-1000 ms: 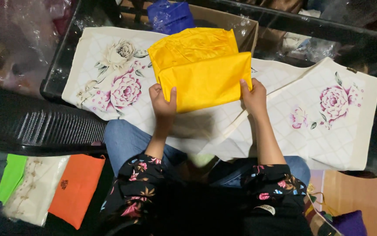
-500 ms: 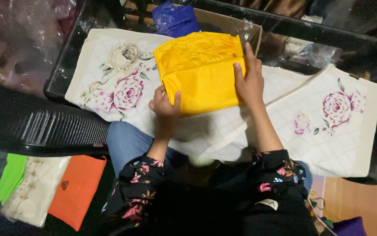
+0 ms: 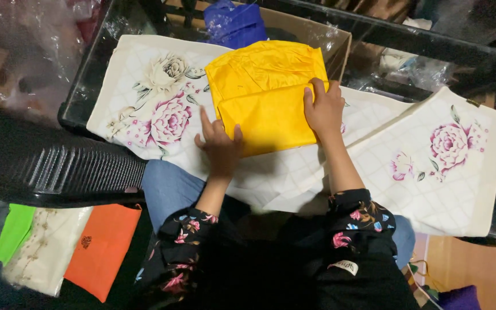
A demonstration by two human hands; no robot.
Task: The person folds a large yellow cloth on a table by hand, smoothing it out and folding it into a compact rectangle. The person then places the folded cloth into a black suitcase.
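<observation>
Both hands, left [image 3: 220,146] and right [image 3: 323,109], press flat, open-palmed, on folded yellow cloth [image 3: 265,95].

I am sitting in what looks like a home sewing or textile-packing corner. A glass tabletop [image 3: 87,86] in front of my knees carries quilted floral covers [image 3: 156,109] and a folded yellow cloth [image 3: 265,97]. At its far edge stands a cardboard box [image 3: 340,43], crinkled plastic bags [image 3: 24,40] lie past its left edge, and orange, cream and green fabric pieces [image 3: 101,247] are stacked low on my left.

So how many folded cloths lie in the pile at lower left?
3: a green one at the far left, a cream one beside it, an orange one overlapping that. More may be hidden underneath.
</observation>
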